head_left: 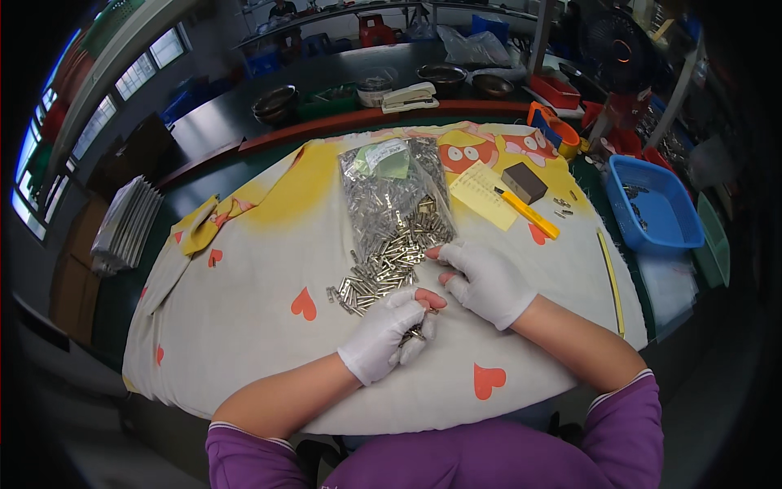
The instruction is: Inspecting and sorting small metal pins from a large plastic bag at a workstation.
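The left hand [389,332], gloved in white with bare fingertips, curls around a few small metal parts [414,334]; its fingers cover most of them, so their number cannot be told. The right hand [489,281], gloved alike, is half bent at the lower right of the pile [389,269], thumb and forefinger apart; the back of the glove hides the palm, and whether anything is in it cannot be told. Both purple sleeves are cut off by the lower edge of the view.

The pile of like parts lies on a cloth [261,326] about midway between the left and right edges of the bench [169,213]. The cloth hides most of the top and its near edge. Parts spill from the mouth of a clear bag [376,191], which reaches toward the far edge; glare and folds blur its contents, and its label [389,159] is partly obscured.

Right of the bag lie a yellow note [481,198], a dark block [524,182] and a yellow knife [531,215], which overlaps the note. A few loose pieces [562,204] are too small to make out. By the right edge, a blue tub [654,236] holds metal pieces and partly hides a green tray [712,244].
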The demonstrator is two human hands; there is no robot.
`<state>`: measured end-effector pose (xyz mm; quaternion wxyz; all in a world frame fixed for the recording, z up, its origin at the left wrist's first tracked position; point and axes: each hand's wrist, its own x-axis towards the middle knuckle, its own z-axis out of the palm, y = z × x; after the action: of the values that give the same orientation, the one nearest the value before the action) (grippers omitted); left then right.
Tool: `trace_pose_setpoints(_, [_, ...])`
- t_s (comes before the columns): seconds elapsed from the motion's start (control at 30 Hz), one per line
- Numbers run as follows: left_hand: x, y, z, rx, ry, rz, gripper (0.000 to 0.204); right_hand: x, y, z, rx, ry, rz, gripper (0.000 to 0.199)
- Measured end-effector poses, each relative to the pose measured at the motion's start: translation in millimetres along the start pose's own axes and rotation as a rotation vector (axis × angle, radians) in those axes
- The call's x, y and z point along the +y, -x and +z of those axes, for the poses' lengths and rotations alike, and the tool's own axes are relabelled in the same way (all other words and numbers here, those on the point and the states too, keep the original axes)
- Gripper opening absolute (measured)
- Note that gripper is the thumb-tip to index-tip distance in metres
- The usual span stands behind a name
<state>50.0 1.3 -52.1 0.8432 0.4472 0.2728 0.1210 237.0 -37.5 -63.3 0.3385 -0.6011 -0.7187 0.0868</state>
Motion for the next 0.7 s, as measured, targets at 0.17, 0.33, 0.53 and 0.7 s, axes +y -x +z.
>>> trace_pose_setpoints(0.17, [-3, -1, -3, 0.023, 0.029, 0.016, 0.016, 2, -26, 16, -0.007, 0.125, -0.057, 0.017])
trace_pose_setpoints(0.33, [-3, -2, -2, 0.051, 0.135, 0.008, 0.016, -9, -19, 5, -0.105, 0.159, 0.015, 0.012])
trace_pose_setpoints(0.53, [-5, -3, 3, 0.100, 0.040, 0.039, 0.016, -26, 14, -20, -0.098, -0.178, 0.149, 0.014])
trace_pose_setpoints(0.7, [-6, -1, 6, 0.107, -0.049, 0.048, 0.015, -30, 22, -15, 0.001, -0.161, -0.021, 0.017])
